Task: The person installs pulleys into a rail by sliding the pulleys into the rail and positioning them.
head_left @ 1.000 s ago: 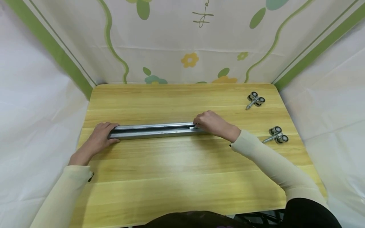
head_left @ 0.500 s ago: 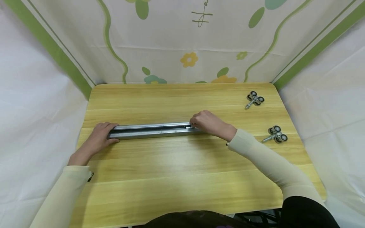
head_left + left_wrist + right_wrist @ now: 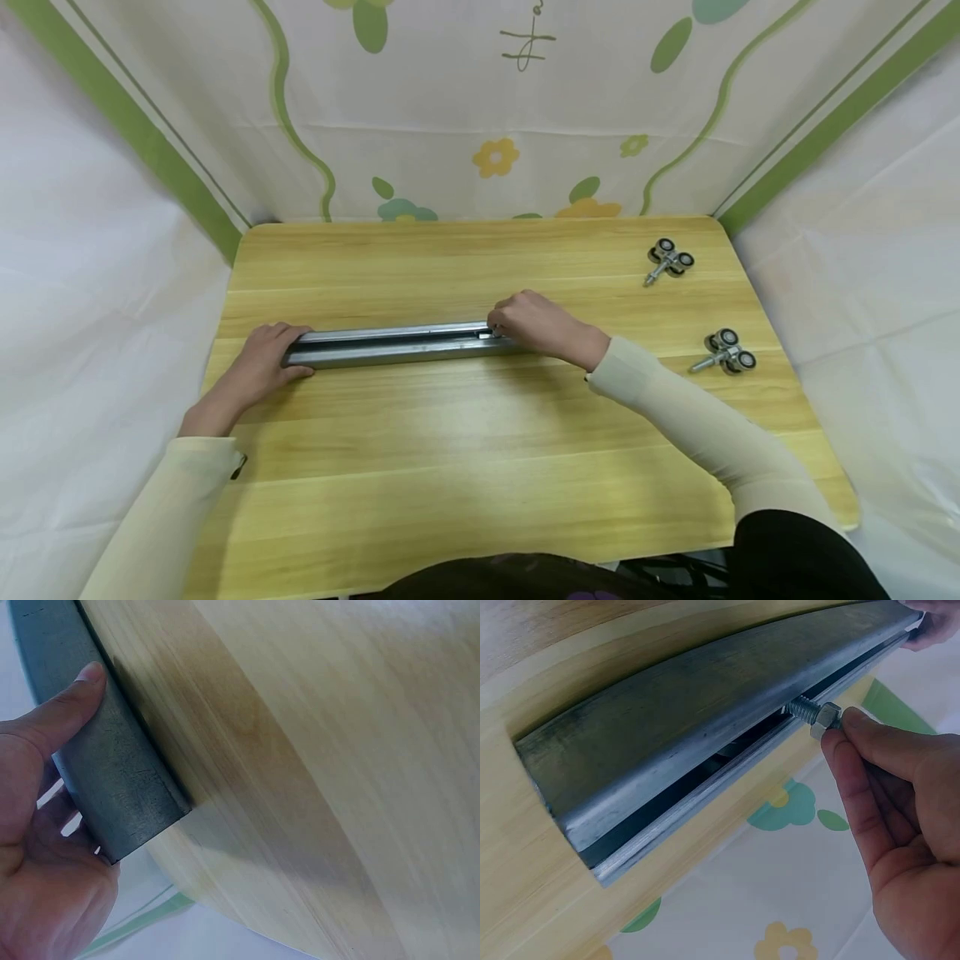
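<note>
A grey metal track (image 3: 390,350) with a slot along its top lies across the table. My left hand (image 3: 261,358) grips its left end, the thumb against the near wall (image 3: 90,742) and the fingers on the far side. Over the track's right part, my right hand (image 3: 538,323) pinches the nut end of a threaded bolt (image 3: 805,710) between thumb and forefinger. That bolt stands out of the slot. The body it belongs to sits inside the track and is mostly hidden; a small bit shows in the slot.
Two roller trolleys with bolts lie on the table's right side, one farther back (image 3: 670,261) and one nearer (image 3: 726,352). The wooden table (image 3: 450,467) meets a flower-patterned cloth (image 3: 420,100) at its far edge. White sheets hang on both sides.
My right hand has slid left along the track, taking the bolt with it in the slot. The left hand and the track stay in place.
</note>
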Tool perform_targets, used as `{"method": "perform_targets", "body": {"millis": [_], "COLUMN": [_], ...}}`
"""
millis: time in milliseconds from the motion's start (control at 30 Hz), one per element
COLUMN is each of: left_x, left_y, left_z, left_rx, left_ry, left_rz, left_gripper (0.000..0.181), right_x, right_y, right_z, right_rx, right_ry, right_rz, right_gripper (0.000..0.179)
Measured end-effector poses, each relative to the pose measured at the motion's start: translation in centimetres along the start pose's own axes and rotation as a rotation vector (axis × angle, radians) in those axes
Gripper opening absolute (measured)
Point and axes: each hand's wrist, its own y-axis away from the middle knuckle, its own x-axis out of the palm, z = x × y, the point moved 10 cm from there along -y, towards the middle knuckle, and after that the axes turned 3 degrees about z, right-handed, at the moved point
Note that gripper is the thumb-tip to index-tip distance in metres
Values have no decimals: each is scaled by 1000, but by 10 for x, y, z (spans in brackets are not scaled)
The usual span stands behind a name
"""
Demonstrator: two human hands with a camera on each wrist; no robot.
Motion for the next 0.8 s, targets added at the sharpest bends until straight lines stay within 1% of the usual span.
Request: {"method": "perform_targets", "body": {"millis": [267, 500, 800], "left_x": [-1, -2, -3], "left_y": [0, 0, 0], "left_z": [-1, 0, -3], "left_rx": [6, 0, 19], "left_ry": [6, 3, 0], "left_rz": [-12, -7, -22], "left_gripper": [63, 63, 63], "right_x": [1, 2, 7], "right_y": [-6, -13, -19], "right_z": [4, 8, 11], "right_rx": [-11, -29, -18], "right_ry": [-8, -8, -8], "right_rz": [-6, -28, -11], "right_gripper": [8, 11, 9]}}
